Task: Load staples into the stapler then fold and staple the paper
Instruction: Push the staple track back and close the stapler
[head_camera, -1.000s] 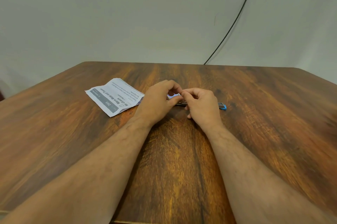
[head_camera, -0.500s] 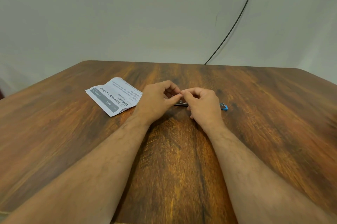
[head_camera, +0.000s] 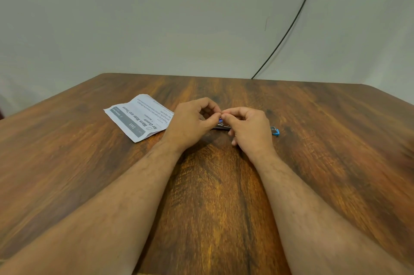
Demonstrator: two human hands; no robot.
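Mostly hidden stapler (head_camera: 275,131) behind both hands (head_camera: 192,123) (head_camera: 251,128), fingers curled, pinching something unclear.

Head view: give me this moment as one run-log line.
stage: loading staples | left hand and right hand: pinching something small above stapler | paper: on table, untouched

I'm getting soft, even, fairly dim light across the wooden table (head_camera: 336,140), with no glare on it and only a faint shadow pooling beneath the left hand (head_camera: 192,123) and right hand (head_camera: 248,129) where they are meeting. The wide lens is bending the table's edges outward and stretching my forearms toward the bottom corners, where they are blurring. The printing on the paper (head_camera: 139,117) is staying partly readable, while the far right of the table is smearing out of focus.
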